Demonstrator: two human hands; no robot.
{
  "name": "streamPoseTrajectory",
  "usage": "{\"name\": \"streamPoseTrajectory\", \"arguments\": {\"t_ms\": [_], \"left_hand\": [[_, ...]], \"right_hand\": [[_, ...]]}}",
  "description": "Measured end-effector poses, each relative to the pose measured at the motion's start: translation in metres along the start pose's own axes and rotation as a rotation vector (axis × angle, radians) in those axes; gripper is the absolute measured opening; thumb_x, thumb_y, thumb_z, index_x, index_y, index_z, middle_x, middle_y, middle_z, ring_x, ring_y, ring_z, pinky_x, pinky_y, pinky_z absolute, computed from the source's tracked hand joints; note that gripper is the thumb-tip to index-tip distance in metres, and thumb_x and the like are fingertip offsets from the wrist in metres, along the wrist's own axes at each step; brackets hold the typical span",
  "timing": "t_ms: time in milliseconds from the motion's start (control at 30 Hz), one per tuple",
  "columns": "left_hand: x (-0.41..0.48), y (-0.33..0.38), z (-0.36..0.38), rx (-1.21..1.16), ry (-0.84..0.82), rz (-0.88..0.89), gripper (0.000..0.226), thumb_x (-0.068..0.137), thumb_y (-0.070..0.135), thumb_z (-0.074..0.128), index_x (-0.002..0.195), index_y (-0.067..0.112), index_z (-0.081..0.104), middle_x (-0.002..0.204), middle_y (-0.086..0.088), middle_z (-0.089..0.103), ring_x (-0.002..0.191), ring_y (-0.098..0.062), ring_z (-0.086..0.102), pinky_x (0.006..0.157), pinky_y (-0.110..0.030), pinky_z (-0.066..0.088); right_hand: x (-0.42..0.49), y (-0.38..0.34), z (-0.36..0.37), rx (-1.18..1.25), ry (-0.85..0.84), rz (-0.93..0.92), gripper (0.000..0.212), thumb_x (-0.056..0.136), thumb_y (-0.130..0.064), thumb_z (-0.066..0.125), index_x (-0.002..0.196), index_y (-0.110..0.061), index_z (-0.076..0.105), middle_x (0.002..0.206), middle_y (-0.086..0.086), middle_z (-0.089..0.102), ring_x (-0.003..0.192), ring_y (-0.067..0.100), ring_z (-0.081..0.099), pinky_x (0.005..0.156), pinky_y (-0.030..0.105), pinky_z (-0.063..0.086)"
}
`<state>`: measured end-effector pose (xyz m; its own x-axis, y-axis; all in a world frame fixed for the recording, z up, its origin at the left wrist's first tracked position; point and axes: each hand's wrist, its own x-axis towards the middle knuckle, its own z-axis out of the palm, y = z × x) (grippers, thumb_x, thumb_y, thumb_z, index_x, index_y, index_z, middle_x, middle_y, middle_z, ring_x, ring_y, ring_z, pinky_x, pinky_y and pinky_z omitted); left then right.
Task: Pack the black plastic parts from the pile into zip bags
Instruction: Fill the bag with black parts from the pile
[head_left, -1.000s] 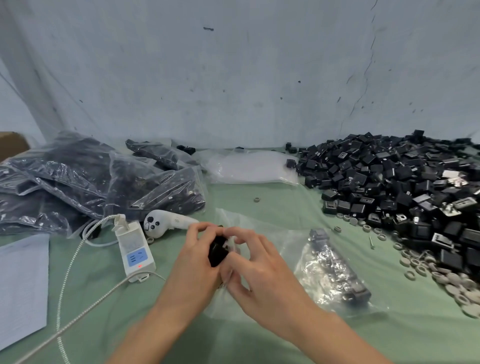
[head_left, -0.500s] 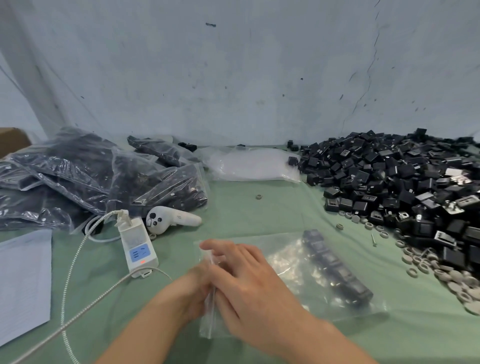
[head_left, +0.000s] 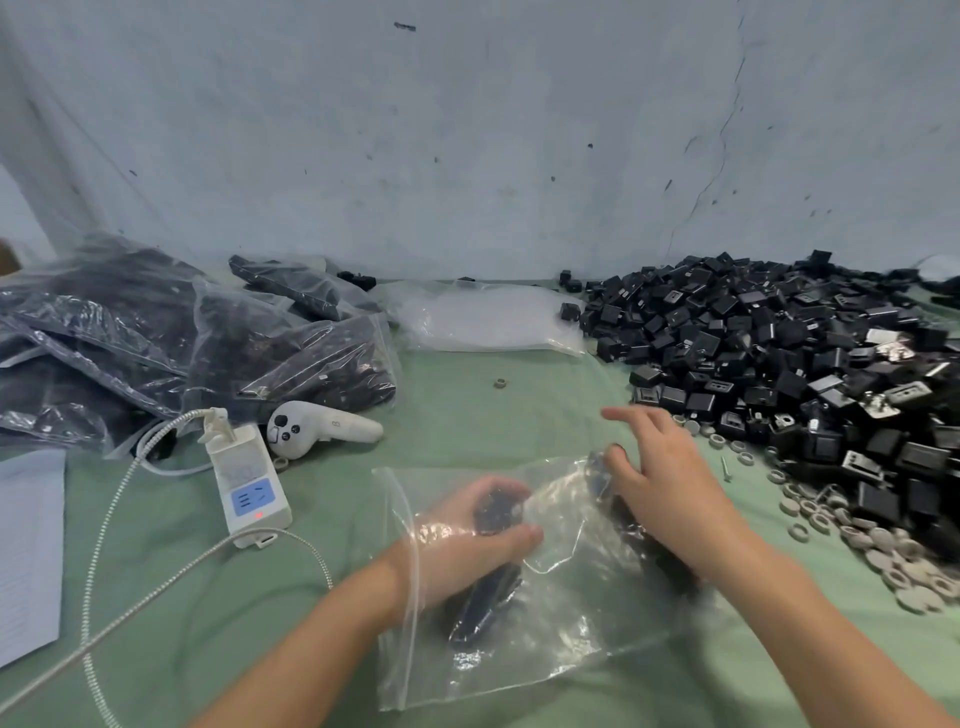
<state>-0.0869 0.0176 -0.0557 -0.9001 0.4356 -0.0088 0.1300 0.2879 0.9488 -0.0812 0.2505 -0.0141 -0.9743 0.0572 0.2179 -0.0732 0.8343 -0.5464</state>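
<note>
Loading clear plastic zip bag (head_left: 571, 639) with left hand (head_left: 467, 545), curled round small black plastic parts (head_left: 498, 512) inside; right hand (head_left: 660, 483) spread, empty (over bag). Next, likely: release, grab more from pile (head_left: 779, 353).

No word, brand or number here is clear enough for me to read. The white power strip (head_left: 248, 480) lying to my left has a blue panel with white socket-slot symbols and a small red light glowing below it. I can see no lettering on it. The white handheld controller (head_left: 317, 428) just beside it has a tiny grey mark on its handle, too small to make out. The sheet of paper (head_left: 28, 545) at the far left shows rows of fine print, too blurred to read.
</note>
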Motion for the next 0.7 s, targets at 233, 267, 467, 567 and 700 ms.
{"name": "streamPoseTrajectory", "arguments": {"t_ms": [233, 267, 467, 567, 700], "left_hand": [[-0.007, 0.012, 0.005, 0.041, -0.030, -0.086, 0.028, 0.083, 0.047, 0.058, 0.111, 0.045, 0.064, 0.096, 0.005, 0.075, 0.090, -0.017, 0.073, 0.084, -0.037, 0.057], [-0.007, 0.012, 0.005, 0.034, -0.030, -0.101, 0.025, 0.087, 0.043, 0.057, 0.111, 0.044, 0.063, 0.087, 0.000, 0.076, 0.082, -0.018, 0.073, 0.076, -0.035, 0.057], [-0.003, -0.003, -0.004, 0.417, 0.077, 0.010, 0.017, 0.097, 0.036, 0.050, 0.099, 0.050, 0.060, 0.103, 0.027, 0.061, 0.090, 0.011, 0.059, 0.083, -0.010, 0.047], [-0.006, -0.003, -0.004, 0.548, 0.119, 0.058, 0.025, 0.099, 0.033, 0.051, 0.103, 0.057, 0.054, 0.105, 0.037, 0.053, 0.105, 0.020, 0.047, 0.083, 0.007, 0.030], [-0.011, 0.002, -0.008, 0.564, 0.140, 0.087, 0.039, 0.099, 0.030, 0.049, 0.093, 0.068, 0.051, 0.100, 0.033, 0.062, 0.090, 0.008, 0.058, 0.073, 0.008, 0.032]], "right_hand": [[0.014, 0.025, 0.009, 0.003, -0.181, 0.152, 0.055, 0.097, -0.048, 0.051, 0.147, -0.029, 0.039, 0.148, 0.002, 0.043, 0.132, 0.022, 0.045, 0.105, 0.036, 0.038], [0.016, 0.025, 0.010, -0.013, -0.190, 0.141, 0.055, 0.096, -0.048, 0.053, 0.146, -0.030, 0.041, 0.147, 0.001, 0.045, 0.131, 0.021, 0.046, 0.103, 0.035, 0.039], [0.017, 0.029, 0.016, -0.123, -0.187, 0.103, 0.048, 0.096, -0.045, 0.056, 0.141, -0.032, 0.047, 0.143, -0.003, 0.047, 0.126, 0.021, 0.050, 0.103, 0.038, 0.041], [0.016, 0.030, 0.019, -0.119, -0.171, 0.093, 0.044, 0.098, -0.040, 0.051, 0.142, -0.031, 0.046, 0.144, -0.001, 0.047, 0.127, 0.021, 0.049, 0.106, 0.041, 0.040], [0.015, 0.032, 0.020, -0.100, -0.151, 0.078, 0.044, 0.102, -0.038, 0.043, 0.145, -0.030, 0.044, 0.150, -0.003, 0.042, 0.132, 0.020, 0.045, 0.110, 0.042, 0.036]]}}
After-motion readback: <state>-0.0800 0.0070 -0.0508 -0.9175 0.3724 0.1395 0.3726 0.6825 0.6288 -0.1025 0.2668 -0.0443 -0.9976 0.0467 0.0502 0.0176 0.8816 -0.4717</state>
